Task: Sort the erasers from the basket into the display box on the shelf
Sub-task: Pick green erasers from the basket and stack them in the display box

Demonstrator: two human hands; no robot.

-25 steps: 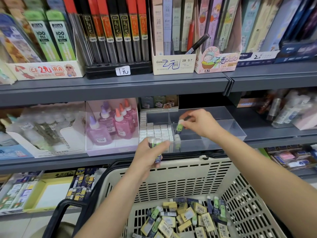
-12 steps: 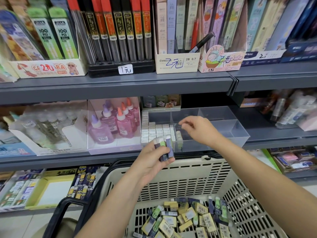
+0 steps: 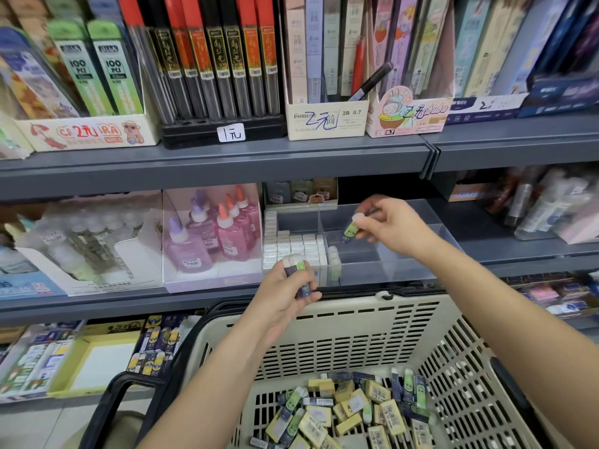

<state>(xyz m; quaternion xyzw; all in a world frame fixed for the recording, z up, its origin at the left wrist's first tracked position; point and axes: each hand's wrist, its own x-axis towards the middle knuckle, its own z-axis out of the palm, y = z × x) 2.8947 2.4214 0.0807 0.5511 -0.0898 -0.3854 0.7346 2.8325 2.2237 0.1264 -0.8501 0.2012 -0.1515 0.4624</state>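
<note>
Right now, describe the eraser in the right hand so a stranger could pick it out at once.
Find the middle grey shelf, where a clear divided display box sits right of the pink glue bottles. Over its middle compartments the right hand pinches one eraser, white tip up. Its green sleeve and single hold set it apart from the white blocks packed in the box's left section.

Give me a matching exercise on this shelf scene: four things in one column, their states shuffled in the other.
1 right hand
2 left hand
3 basket
4 display box

A loose erasers piled inside
B pinches one green eraser
C white erasers packed in its left part
D grips a bunch of erasers

Pairs: 1-B, 2-D, 3-A, 4-C
</note>
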